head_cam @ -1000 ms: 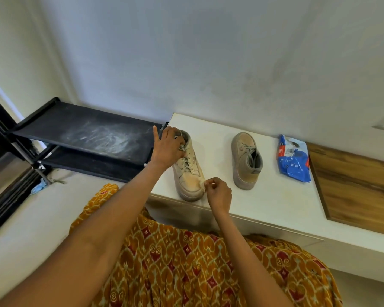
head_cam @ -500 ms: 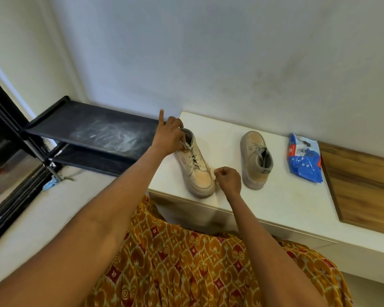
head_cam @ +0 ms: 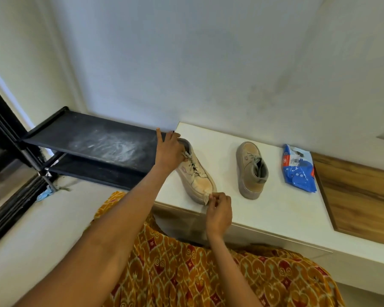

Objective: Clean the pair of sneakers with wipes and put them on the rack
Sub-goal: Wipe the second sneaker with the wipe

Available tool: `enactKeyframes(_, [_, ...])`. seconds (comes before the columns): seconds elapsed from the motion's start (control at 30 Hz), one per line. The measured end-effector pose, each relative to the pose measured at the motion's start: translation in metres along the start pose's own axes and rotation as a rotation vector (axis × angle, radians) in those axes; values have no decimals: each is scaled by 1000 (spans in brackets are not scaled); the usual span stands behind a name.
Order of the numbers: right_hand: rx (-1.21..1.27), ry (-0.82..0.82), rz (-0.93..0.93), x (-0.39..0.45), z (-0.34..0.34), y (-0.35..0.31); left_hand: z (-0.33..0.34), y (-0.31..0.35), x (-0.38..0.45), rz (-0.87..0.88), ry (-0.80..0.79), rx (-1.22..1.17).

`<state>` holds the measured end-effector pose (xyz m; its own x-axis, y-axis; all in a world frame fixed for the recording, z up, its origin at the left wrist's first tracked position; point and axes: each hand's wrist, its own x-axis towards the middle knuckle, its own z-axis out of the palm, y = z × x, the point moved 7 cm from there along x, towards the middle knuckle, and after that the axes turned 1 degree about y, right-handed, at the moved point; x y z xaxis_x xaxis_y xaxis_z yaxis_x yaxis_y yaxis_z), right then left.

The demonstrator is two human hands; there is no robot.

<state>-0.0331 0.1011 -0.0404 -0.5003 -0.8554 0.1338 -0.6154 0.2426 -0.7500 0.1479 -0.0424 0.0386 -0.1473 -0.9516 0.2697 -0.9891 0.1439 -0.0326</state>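
Two beige sneakers stand on a white counter [head_cam: 282, 209]. My left hand [head_cam: 169, 151] grips the heel collar of the left sneaker [head_cam: 197, 173], index finger sticking up. My right hand [head_cam: 218, 209] pinches a small wipe [head_cam: 207, 198] against that sneaker's toe at the sole edge. The right sneaker [head_cam: 251, 171] stands apart, toe toward me. A blue pack of wipes [head_cam: 298, 171] lies to its right. The black shoe rack [head_cam: 93, 142] stands left of the counter, its top shelf dusty.
A wooden panel [head_cam: 361, 196] borders the counter on the right. The pale wall runs close behind everything. A dark sliding-door frame [head_cam: 7, 200] lines the floor at far left. My patterned orange clothing [head_cam: 208, 273] fills the lower middle.
My right hand with the wipe has slid from the toe's side to the front tip of the left sneaker. The left hand keeps its hold on the heel.
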Motion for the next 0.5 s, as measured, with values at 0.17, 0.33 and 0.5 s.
enactKeyframes(0.17, [-227, 43, -159, 16, -4, -7, 6, -6, -22, 83, 132, -31])
enactKeyframes(0.33, [-265, 87, -187, 31, -3, -13, 3, -14, -28, 120, 178, 26])
enactKeyframes(0.5, [-97, 100, 22, 8, 8, -7, -2, -15, -26, 101, 199, -17])
